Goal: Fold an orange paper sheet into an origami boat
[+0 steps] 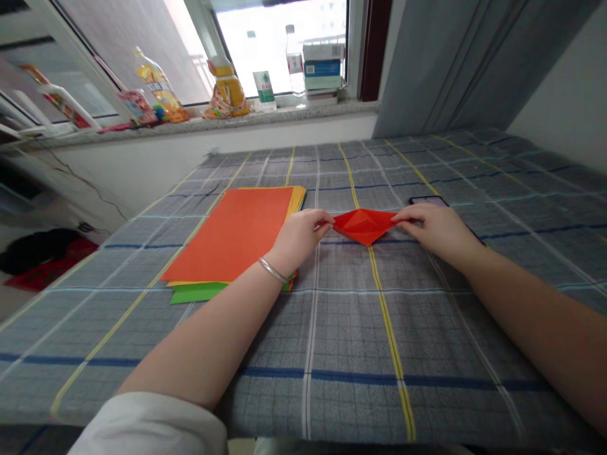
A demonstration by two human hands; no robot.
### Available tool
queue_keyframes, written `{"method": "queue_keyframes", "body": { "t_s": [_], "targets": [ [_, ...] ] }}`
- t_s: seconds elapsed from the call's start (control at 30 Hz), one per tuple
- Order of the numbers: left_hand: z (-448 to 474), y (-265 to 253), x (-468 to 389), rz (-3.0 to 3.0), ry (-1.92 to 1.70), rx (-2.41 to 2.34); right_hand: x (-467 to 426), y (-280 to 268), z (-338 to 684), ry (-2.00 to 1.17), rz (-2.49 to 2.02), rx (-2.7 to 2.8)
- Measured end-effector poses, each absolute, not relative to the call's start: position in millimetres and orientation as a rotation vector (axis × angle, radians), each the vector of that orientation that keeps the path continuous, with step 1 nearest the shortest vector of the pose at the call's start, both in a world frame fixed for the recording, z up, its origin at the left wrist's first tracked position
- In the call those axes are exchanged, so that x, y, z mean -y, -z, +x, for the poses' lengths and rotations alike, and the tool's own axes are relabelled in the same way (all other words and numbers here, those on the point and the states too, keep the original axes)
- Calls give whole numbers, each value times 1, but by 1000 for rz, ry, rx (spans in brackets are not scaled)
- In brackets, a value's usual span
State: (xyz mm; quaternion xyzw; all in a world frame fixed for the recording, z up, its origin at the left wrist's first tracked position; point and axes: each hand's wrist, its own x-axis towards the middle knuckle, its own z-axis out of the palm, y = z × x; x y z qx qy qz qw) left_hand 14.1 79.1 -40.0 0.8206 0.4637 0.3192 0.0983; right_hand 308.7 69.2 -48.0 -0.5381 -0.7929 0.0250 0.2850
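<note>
White sleeve [152,423] nearest, then silver bracelet [274,270] on the wrist behind the left grip. Left hand [301,237] pinches one end of the folded red paper [363,226], thumb against fingers; right hand [434,230] pinches the opposite end likewise. Folded piece spans between both grips; from where I stand, can't tell if it touches the plaid cloth [351,328]. Paper stack [237,234], orange on top, left of left grip. Phone [427,200] partly hidden by right hand. Well beyond both grips: windowsill [190,129] with bottles, boxes [323,66].
</note>
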Motion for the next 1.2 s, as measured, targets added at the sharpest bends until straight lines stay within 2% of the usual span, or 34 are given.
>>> {"method": "queue_keyframes", "body": {
  "t_s": [0.13, 0.4, 0.57, 0.77, 1.0, 1.2],
  "targets": [
    [8, 37, -85, 2300, -916, -1550, -70, 45, 316, -113, -1519, 1995],
    [3, 45, -90, 2312, -860, -1540, -67, 45, 311, -237, -1663, 1954],
    [7, 44, -88, 2433, -1048, -1314, -63, 47, 305, -190, -1475, 2004],
    [11, 44, -83, 2485, -1004, -1196, -63, 54, 300, -260, -1312, 2060],
    [11, 45, -83, 2325, -1039, -1255, -62, 46, 306, -156, -1263, 2099],
    [10, 51, -90, 2186, -1164, -1377, -61, 41, 307, -59, -1448, 2102]
  ]
}}
